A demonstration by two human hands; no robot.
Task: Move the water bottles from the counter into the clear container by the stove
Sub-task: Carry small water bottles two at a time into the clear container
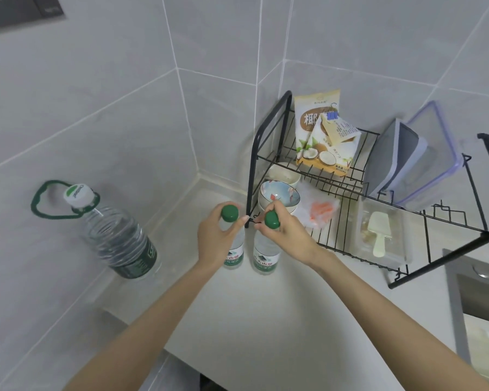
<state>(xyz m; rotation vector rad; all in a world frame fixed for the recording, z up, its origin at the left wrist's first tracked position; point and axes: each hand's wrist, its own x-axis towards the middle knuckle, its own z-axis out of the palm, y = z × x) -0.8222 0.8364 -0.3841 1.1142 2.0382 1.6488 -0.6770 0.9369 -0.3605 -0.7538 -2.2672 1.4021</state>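
Note:
Two small water bottles with green caps stand side by side on the white counter (237, 311) beside the black rack. My left hand (213, 241) grips the neck of the left bottle (235, 253) just under its cap. My right hand (288, 235) grips the neck of the right bottle (266, 259) around its cap. Both bottles look upright on the counter, the right one leaning slightly. A large water jug (116, 235) with a white cap and green carry handle stands at the left against the wall. No clear container by a stove is in view.
A black wire dish rack (350, 193) stands in the corner, holding bowls (278, 193), a coconut snack bag (322, 136), lidded plastic boxes (415, 165) and a clear box with a scoop (381, 238). A steel sink edge (469, 300) is at the right.

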